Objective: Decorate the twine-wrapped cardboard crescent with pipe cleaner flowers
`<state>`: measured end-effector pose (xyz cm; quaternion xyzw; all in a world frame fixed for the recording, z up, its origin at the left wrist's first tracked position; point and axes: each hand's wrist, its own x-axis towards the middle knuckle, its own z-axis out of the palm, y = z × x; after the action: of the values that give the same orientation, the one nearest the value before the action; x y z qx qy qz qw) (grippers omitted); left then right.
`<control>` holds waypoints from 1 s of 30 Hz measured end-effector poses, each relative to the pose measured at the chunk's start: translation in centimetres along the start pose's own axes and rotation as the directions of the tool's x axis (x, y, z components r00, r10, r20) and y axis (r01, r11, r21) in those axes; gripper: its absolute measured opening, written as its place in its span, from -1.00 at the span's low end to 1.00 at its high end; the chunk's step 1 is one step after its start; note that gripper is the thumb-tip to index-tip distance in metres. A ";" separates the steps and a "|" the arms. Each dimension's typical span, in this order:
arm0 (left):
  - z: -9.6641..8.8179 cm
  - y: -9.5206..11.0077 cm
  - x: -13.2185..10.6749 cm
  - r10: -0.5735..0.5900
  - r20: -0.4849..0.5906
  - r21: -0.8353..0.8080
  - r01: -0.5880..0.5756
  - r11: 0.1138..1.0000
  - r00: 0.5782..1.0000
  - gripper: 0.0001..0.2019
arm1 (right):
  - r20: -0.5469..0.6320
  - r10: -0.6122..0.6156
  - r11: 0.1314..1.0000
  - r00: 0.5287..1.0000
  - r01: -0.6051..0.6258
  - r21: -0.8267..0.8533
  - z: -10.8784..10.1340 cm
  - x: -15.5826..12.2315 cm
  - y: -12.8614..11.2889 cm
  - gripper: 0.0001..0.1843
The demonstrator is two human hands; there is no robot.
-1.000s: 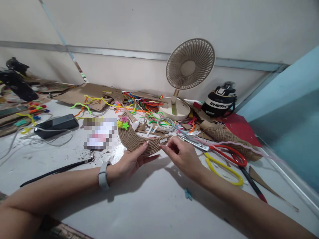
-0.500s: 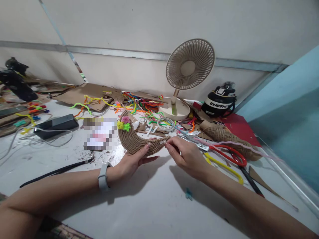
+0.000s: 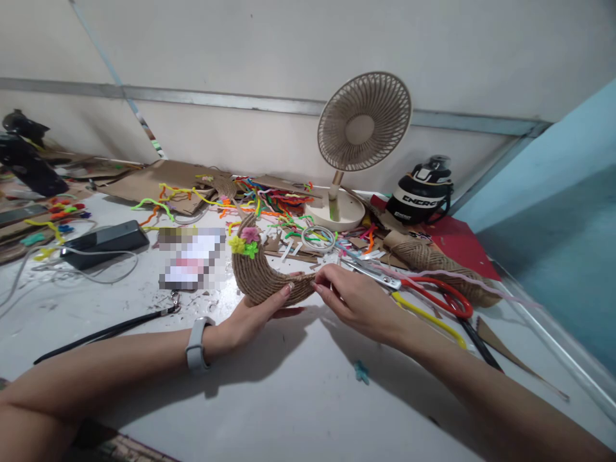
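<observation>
A crescent wrapped in brown twine (image 3: 262, 282) is held above the white table. Pink, yellow and green pipe-cleaner flowers (image 3: 246, 242) sit on its left arm. My left hand (image 3: 262, 308) grips the crescent's lower curve, thumb on the front and fingers behind. At the crescent's right tip, my right hand (image 3: 344, 292) pinches with thumb and index finger; its fingers cover that tip. Just right of this hand lie scissors with red handles (image 3: 433, 292). A small teal pipe-cleaner flower (image 3: 360, 372) rests on the table below my hands.
Behind stand a desk fan (image 3: 363, 125) and a black bottle (image 3: 421, 192). A twine roll (image 3: 440, 273) lies at right. A tape ring (image 3: 318, 238) sits among colourful pipe cleaners (image 3: 274, 199). A blurred-out phone (image 3: 192, 263) and a black box-shaped device (image 3: 106, 244) with a cable lie left.
The crescent has turned slightly, its flowered end shifting right and down. A small white piece seen earlier at my right fingertips is now out of sight.
</observation>
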<state>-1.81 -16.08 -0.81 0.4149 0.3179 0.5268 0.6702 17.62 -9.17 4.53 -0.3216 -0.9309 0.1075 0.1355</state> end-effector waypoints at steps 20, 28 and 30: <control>-0.2 -0.2 -0.1 -0.008 0.060 0.033 0.006 0.999 0.998 -0.59 | 0.007 0.101 0.974 0.995 -0.100 0.201 0.1 0.3 0.3 -0.91; -0.3 -0.4 0.0 -0.022 0.045 0.038 0.021 0.999 0.999 -0.57 | -0.025 0.132 0.969 0.991 -0.123 0.212 0.4 0.1 0.3 -0.90; -0.3 -0.3 -0.1 -0.026 0.045 0.037 0.024 0.999 0.999 -0.57 | -0.037 0.132 0.969 0.991 -0.122 0.216 0.5 0.1 0.2 -0.91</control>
<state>-1.91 -16.14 -1.25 0.4351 0.3171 0.5029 0.6762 17.53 -9.01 3.96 -0.3668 -0.8878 0.2070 0.1856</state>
